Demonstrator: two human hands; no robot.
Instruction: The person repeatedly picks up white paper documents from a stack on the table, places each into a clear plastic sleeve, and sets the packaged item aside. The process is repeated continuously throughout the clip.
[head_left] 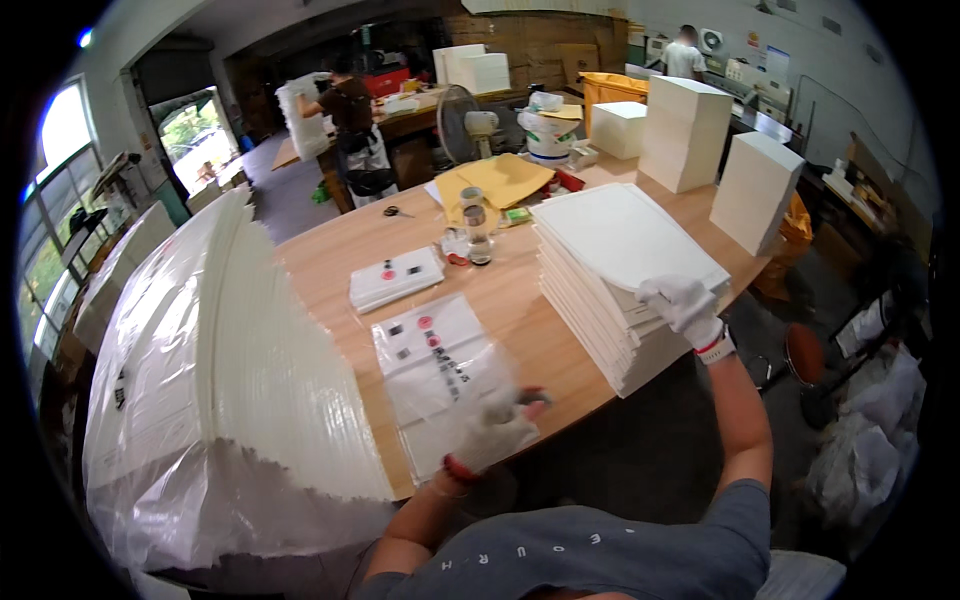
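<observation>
My right hand (685,308), in a white glove, is closed on the near edge of the top sheets of a tall stack of white sheets (625,235). The stack stands at the table's near right edge, its layers slightly fanned. My left hand (495,430), in a white glove with some fingertips bare, is over the near end of a clear plastic bag (435,355) with red and black print. Motion smears its fingers, so I cannot tell whether they hold anything. Beyond the bag lies a pile of folded printed bags (396,280).
Plastic-wrapped white sheets (235,340) are piled on the left. On the wooden table (320,245) are scissors (397,212), a glass jar (477,240), yellow paper (500,180) and white blocks (757,190). A fan (458,125) stands behind. Two people (355,125) work farther back.
</observation>
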